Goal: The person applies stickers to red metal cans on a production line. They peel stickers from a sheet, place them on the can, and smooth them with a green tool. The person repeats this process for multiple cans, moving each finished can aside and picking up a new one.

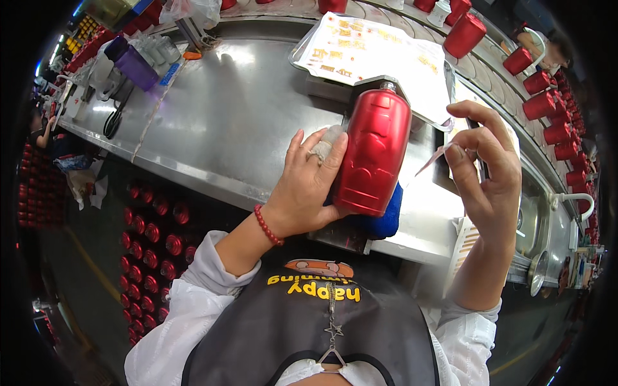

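Note:
A glossy red metal bottle (373, 154) with raised shapes on its front leans back on a dark stand, its narrow neck pointing away from me. Against its left side lies my left hand (302, 183), the thumb at its base and the forefinger along its edge. A whitish wad, perhaps cloth (331, 134), shows between those fingers. To the right of the bottle, my right hand (486, 157) is raised, thumb and forefinger pinching a thin, pale, see-through strip (432, 159). Under the bottle's lower end is a blue cloth (386, 215).
Beyond the metal workbench (212, 109), a curving conveyor (412, 26) carries more red bottles. Printed sheets (367, 48) lie behind the stand. A purple bottle (132, 63) and black scissors (116, 119) are at the left. Red bottles (151, 231) stand below the bench; a white basket (463, 244) is near my right forearm.

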### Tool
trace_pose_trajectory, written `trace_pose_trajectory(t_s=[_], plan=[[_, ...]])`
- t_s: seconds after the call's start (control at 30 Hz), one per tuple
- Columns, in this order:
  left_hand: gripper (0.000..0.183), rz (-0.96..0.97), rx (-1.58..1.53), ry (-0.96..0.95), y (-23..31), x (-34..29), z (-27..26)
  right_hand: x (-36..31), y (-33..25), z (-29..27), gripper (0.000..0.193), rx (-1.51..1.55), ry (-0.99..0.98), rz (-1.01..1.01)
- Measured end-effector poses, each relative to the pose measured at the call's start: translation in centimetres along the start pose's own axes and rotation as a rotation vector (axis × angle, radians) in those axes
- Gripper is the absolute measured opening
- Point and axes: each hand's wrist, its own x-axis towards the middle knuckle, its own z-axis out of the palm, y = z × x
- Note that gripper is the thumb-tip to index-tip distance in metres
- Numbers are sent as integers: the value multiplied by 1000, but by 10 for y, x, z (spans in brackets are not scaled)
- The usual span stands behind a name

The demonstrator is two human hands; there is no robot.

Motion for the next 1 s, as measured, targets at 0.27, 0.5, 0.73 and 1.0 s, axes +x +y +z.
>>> trace_pose_trajectory(t_s=[0.27,0.5,0.73,1.0], plan=[[109,54,-73,95,4,6,-2,26,12,27,12,113,6,14],[115,68,-186,40,-5,8,0,17,54,68,16,142,10,174],[117,67,-265,2,-18,15,3,62,112,40,24,-92,99,117],[106,36,-373,47,-23,17,17,130,281,118,28,-547,-173,344]])
